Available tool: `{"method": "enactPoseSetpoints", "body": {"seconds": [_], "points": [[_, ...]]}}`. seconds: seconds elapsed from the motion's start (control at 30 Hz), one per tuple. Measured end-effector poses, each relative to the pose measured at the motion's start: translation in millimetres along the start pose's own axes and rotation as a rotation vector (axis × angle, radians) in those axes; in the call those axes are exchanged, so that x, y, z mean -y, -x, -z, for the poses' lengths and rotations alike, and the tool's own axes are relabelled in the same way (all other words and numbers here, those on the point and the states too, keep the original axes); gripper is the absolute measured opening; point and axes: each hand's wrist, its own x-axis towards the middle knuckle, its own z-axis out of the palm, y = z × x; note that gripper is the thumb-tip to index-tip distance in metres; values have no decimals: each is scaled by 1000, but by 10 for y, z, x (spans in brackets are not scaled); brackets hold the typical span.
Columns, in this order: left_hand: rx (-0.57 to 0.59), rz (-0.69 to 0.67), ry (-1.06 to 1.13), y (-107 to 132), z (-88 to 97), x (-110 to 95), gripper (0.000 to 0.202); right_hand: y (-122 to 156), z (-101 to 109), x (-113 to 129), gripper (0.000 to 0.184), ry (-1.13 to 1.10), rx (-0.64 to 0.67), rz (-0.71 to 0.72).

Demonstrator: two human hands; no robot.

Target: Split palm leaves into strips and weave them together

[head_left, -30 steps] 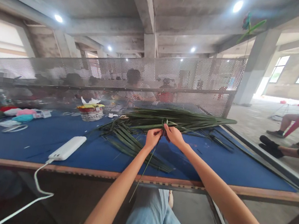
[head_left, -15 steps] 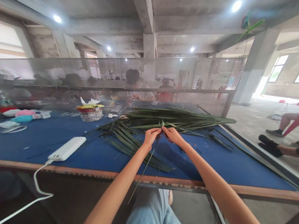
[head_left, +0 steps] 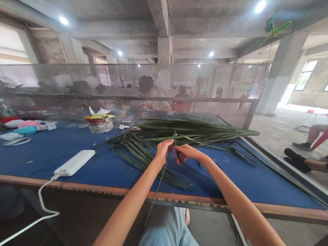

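My left hand [head_left: 163,150] is closed, its thumb and fingers pinching a green leaf strip [head_left: 174,135] in front of me above the table. A folded or knotted bit of the strip stands up over the fingertips, and a thin strand [head_left: 158,186] hangs down past the table's front edge. Just to the right, my right hand [head_left: 189,152] is curled round a small dark tool [head_left: 178,156]. Its front end lies close to the strip below my left fingertips; its exact kind is hard to make out. Loose long green leaves [head_left: 144,158] lie under and behind both hands.
A big leaf pile [head_left: 199,129] spans the table's back, before a perforated metal screen [head_left: 217,77]. Left are a white power bank [head_left: 75,163] with cable, a basket [head_left: 100,125] and coloured oddments [head_left: 27,127]. People sit behind the screen and at right.
My right hand has let go of the strip and moved slightly down, the dark tool now showing in its fingers. My left hand still pinches the strip, shifted slightly left.
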Motion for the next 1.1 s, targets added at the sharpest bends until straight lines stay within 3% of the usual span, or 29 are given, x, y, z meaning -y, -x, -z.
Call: {"method": "enactPoseSetpoints", "body": {"seconds": [0.23, 0.4, 0.47, 0.6, 0.67, 0.73, 0.87, 0.93, 1.0, 1.1], "points": [[-70, 124, 173, -53, 35, -29, 2, 100, -10, 60, 59, -16, 322, -58], [-124, 203, 243, -119, 84, -36, 4, 148, -83, 123, 57, 0, 441, -27], [-141, 223, 249, -144, 114, -23, 6, 137, -135, 143, 53, -38, 341, 59], [-172, 219, 274, -170, 170, 7, 9, 52, -275, 138, 46, -91, -89, 278], [-190, 216, 288, -178, 181, 12, 10, 20, -338, 130, 45, -79, -224, 311], [-202, 222, 277, -183, 172, 10, 10, 18, -372, 129, 45, -58, -233, 303], [-182, 156, 172, -164, 108, 4, 8, 82, -315, 134, 48, 48, 100, 183], [-123, 69, 105, -129, 67, 13, 9, 100, -239, 116, 51, 62, 187, 104], [-37, -8, 21, -84, 28, 32, 13, 80, -157, 78, 55, 12, 92, 59], [76, -127, -100, -21, -18, 65, 13, -8, -52, -6, 55, -87, -261, 75]]}}
